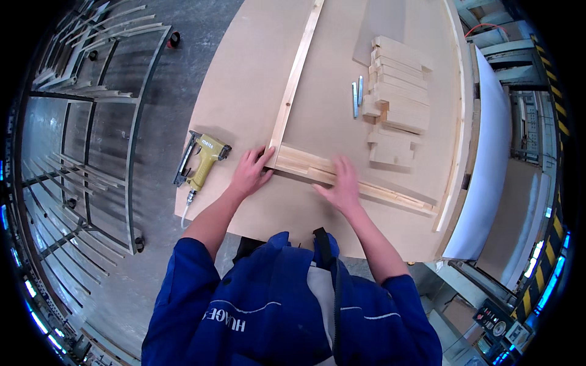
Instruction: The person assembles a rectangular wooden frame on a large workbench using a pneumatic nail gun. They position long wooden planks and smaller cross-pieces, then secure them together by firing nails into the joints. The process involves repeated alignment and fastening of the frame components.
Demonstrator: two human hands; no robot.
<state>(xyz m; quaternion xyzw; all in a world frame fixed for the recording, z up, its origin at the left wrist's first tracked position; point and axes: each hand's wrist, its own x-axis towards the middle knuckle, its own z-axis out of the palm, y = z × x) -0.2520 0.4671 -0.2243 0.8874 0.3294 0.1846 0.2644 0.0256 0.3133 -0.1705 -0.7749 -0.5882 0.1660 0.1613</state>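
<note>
My left hand [250, 173] rests at a frame corner, fingers stretched and apart against the near end of a long wooden strip [293, 82]. From that corner, a shorter wooden strip [400, 197] runs off to the right, with short wooden pieces [293, 160] lying along its left part. My right hand [343, 188] is over these pieces, thumb and fingers spread across them and slightly blurred; whether it grips them is hidden. Left of my left hand, an olive-green staple gun [206, 160] lies on the large board [244, 91] with its hose attached.
Notched wooden blocks [400, 91] are stacked on the board, beside two metallic staple strips [355, 99]. Another long strip [462, 110] lines the board's right side. A metal rack [137, 110] on wheels stands left on the floor; a white sheet [491, 158] is at right.
</note>
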